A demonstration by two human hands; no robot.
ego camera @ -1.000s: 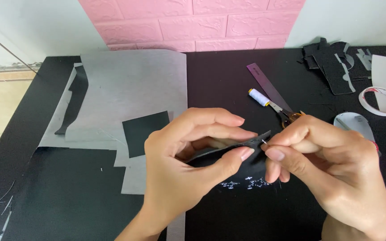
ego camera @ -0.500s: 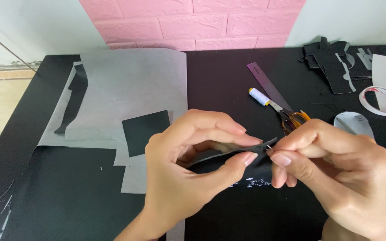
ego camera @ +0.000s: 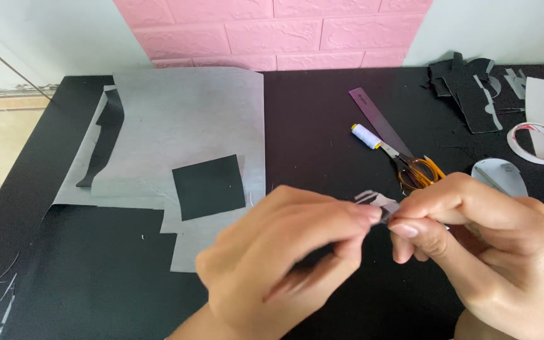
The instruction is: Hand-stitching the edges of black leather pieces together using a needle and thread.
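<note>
As your left hand and right hand meet above the black table, both pinch the small grey strip, which runs left to right between your fingertips.

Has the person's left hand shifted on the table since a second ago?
Yes. The left hand has moved down toward the camera: earlier its knuckles sat level with the small black square on the grey paper sheet; now it lies below that square.
</note>
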